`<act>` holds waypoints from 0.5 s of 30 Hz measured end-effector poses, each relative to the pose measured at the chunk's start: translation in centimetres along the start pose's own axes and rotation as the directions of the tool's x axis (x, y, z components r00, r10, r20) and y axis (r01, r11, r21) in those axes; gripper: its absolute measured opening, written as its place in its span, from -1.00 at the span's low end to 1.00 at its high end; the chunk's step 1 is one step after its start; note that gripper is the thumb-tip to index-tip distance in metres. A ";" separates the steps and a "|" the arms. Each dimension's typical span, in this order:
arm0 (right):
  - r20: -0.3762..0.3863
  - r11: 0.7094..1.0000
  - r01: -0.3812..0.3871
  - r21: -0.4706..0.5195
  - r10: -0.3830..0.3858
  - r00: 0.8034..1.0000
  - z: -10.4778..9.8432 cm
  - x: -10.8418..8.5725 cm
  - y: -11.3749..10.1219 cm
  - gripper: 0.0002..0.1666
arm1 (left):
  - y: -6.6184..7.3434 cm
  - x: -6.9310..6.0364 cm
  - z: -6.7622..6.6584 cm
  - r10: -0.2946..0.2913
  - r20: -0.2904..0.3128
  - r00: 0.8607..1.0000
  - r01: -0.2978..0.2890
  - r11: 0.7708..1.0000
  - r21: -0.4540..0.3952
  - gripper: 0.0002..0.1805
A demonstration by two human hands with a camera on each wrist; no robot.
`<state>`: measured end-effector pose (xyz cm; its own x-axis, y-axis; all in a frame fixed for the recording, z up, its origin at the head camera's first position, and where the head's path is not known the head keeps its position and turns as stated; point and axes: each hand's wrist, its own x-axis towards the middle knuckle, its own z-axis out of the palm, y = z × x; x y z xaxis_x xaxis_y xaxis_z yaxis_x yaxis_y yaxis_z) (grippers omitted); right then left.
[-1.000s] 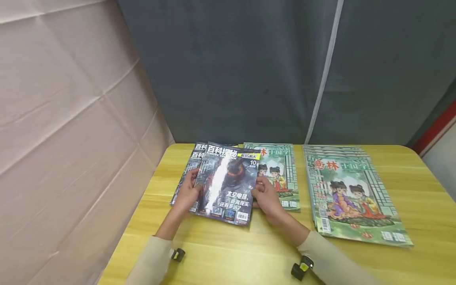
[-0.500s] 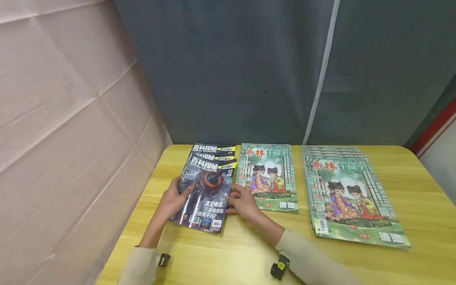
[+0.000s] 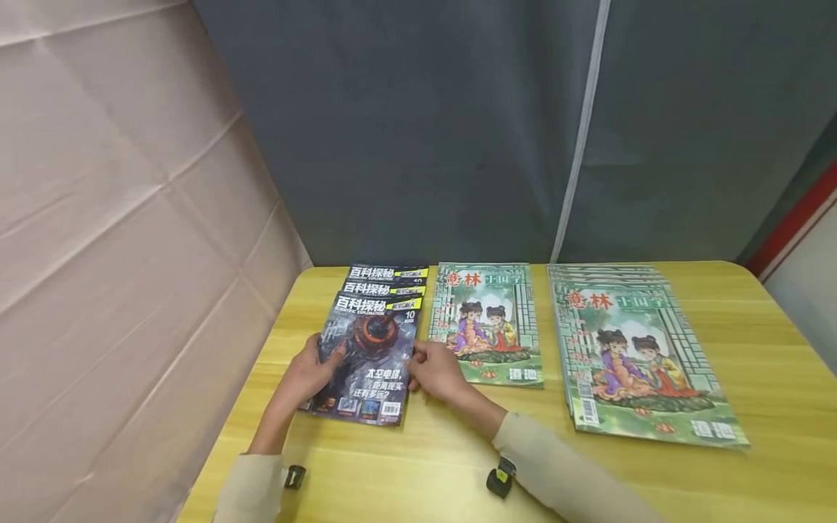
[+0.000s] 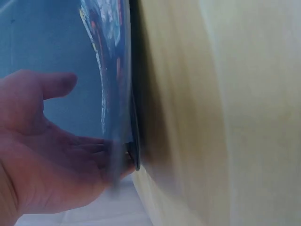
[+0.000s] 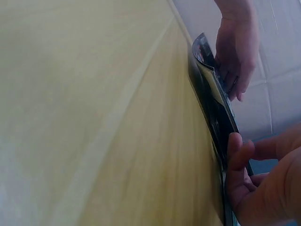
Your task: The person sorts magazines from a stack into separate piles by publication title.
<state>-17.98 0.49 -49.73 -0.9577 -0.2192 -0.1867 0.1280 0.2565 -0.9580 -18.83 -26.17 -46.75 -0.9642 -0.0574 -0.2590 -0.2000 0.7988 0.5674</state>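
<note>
A dark magazine with a red-orange ring on its cover lies foremost on a fanned pile of matching magazines, left of centre in the head view. My left hand is at its left edge. In the left wrist view that hand's thumb stands off the cover, and its fingers touch the edge. The right hand pinches the right edge; the right wrist view has its fingers curled at the edge. There the near end of the top magazine bows up from those beneath.
A green magazine with two cartoon figures lies just right of the right hand. Further right is a fanned pile of the same green magazines. A dark curtain hangs behind the table; pale cloth covers the left side.
Both hands have brought the dark magazine left and down onto its pile, uncovering the middle green magazine. Over the last half second it has settled in line, and the left thumb has lifted.
</note>
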 end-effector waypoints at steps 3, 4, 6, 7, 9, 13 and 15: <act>-0.002 0.991 0.018 -0.132 -0.018 1.000 -0.1 0.1 0.1 -0.22 | -0.2 0.2 0.2 -0.002 0.043 0.999 0.002 1.000 -0.007 -0.03; 0.010 0.988 0.025 -0.152 -0.023 1.000 -0.2 0.1 0.1 -0.20 | -0.3 0.2 0.3 -0.004 0.055 0.998 0.004 1.000 -0.003 -0.02; 0.046 0.989 0.024 -0.147 -0.018 0.999 -0.6 0.0 0.0 -0.14 | -0.4 0.2 0.4 -0.005 0.071 0.997 0.005 1.000 0.001 -0.01; 0.067 0.992 0.015 -0.127 -0.006 0.998 -0.8 -0.1 -0.1 -0.11 | -0.4 0.2 0.4 -0.006 0.073 0.997 0.005 1.000 0.009 0.01; 0.105 0.997 -0.009 -0.080 0.018 0.994 -1.3 -0.4 -0.3 -0.07 | -0.4 0.3 0.4 0.001 0.072 0.997 -0.003 1.000 0.025 0.02; 0.151 0.998 -0.059 0.017 0.056 0.987 -2.2 -0.9 -0.7 -0.05 | 0.3 0.5 0.6 0.032 0.026 0.999 -0.034 0.995 0.097 0.05; 0.163 0.997 -0.064 0.044 0.056 0.985 -2.7 -1.2 -0.9 -0.07 | 1.0 0.6 0.7 0.051 -0.010 0.999 -0.049 0.989 0.137 0.06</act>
<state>-17.66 3.03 -48.06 -0.8941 -0.3550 -0.2732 0.2005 0.2283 -0.9527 -19.46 -25.01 -46.90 -0.9749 -0.0226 -0.2215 -0.1263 0.8754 0.4667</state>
